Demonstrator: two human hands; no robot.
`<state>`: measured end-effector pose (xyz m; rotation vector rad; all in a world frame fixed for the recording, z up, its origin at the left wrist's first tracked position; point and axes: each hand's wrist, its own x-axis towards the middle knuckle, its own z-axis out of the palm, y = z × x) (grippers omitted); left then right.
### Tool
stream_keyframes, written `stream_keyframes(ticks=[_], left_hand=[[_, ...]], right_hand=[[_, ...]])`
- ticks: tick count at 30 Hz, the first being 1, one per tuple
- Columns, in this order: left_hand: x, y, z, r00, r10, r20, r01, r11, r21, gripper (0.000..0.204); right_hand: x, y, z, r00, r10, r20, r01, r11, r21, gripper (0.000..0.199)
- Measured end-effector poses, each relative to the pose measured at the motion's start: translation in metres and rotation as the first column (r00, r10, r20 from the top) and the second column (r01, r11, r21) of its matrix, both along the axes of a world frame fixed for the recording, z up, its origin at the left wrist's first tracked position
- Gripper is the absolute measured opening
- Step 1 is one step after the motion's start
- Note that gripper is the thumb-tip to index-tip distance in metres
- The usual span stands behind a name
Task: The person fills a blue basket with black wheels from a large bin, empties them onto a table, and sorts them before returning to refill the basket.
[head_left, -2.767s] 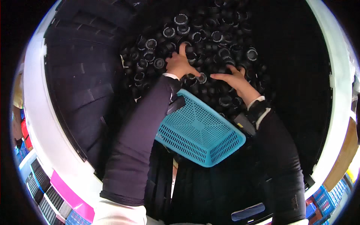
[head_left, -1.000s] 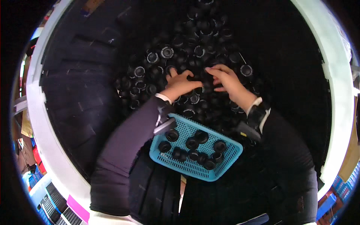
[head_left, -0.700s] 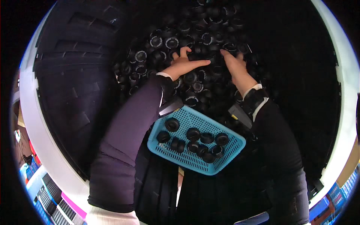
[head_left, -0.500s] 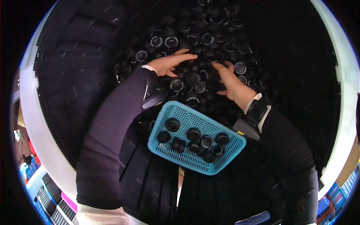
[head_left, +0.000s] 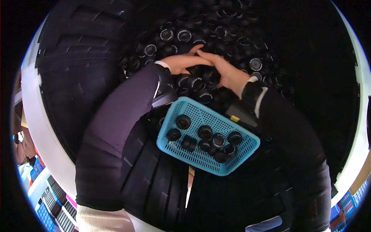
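Observation:
Several small black wheels (head_left: pixel 184 35), tyre-like and some with pale lettering round the rim, lie in a deep heap. My left hand (head_left: pixel 184 63) reaches over this heap from the left, fingers stretched out and apart. From the right comes my right hand (head_left: pixel 228 74), loosely curved, its fingertips meeting the left hand's. Beneath and between both palms are more wheels, partly hidden by the fingers; none is visibly lifted. Nearer to me, a light blue perforated plastic basket (head_left: pixel 176 152) sits tilted between my forearms, with several black wheels inside.
A black-lined enclosure with a pale curved rim (head_left: pixel 357 89) surrounds the heap. Dark ridged panels (head_left: pixel 89 50) run down its left side. Blue crates (head_left: pixel 349 205) show outside at the lower right, and a blue-grey strip (head_left: pixel 264 224) lies near the bottom edge.
My hands have come together over the heap, the right hand moving left until the fingertips meet. The basket appears slightly higher and farther right in the picture; its contents look the same.

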<state>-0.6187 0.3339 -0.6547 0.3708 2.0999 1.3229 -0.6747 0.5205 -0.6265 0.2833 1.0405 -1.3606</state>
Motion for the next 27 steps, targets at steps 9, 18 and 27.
stream_keyframes(ticks=[9,18,27], left_hand=[[-0.008,0.032,0.045,0.738,0.524,0.425,-0.549,0.832,-0.074,0.081],[-0.023,0.05,0.111,0.793,0.487,0.367,-0.518,0.855,-0.016,0.071],[0.052,0.096,0.215,0.732,0.654,0.192,-0.652,0.754,-0.08,0.07]], right_hand=[[-0.008,0.005,0.012,0.996,-0.024,-0.086,0.048,0.959,0.28,0.055],[-0.011,0.032,0.05,0.966,-0.202,-0.161,0.227,0.962,0.154,0.041],[0.043,0.056,0.164,0.965,-0.185,-0.186,0.22,0.958,0.186,0.049]])
